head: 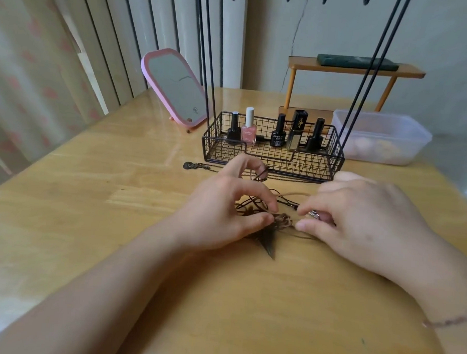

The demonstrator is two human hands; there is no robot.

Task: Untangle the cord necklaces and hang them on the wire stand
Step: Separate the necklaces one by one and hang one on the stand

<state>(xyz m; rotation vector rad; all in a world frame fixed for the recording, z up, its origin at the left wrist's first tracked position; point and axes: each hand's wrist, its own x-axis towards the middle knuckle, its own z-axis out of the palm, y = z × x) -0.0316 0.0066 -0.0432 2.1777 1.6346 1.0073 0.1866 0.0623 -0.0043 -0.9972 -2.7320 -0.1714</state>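
A knot of brown cord necklaces (282,220) lies on the wooden table (119,198), with a dark feather pendant (268,244) pointing toward me. My left hand (225,211) pinches the left side of the knot between thumb and forefinger. From the right, my right hand (359,217) pinches the cords and a small silvery pendant (313,213). Behind them stands the black wire stand (272,154), its basket base holding bottles and its rods rising out of view. A chain necklace with a dark pendant (190,165) lies in front of the basket.
Several nail polish bottles (249,129) stand in the basket. A pink mirror (174,87) leans at the back left. A translucent plastic tub (381,136) and a small orange shelf (355,68) stand at the back right.
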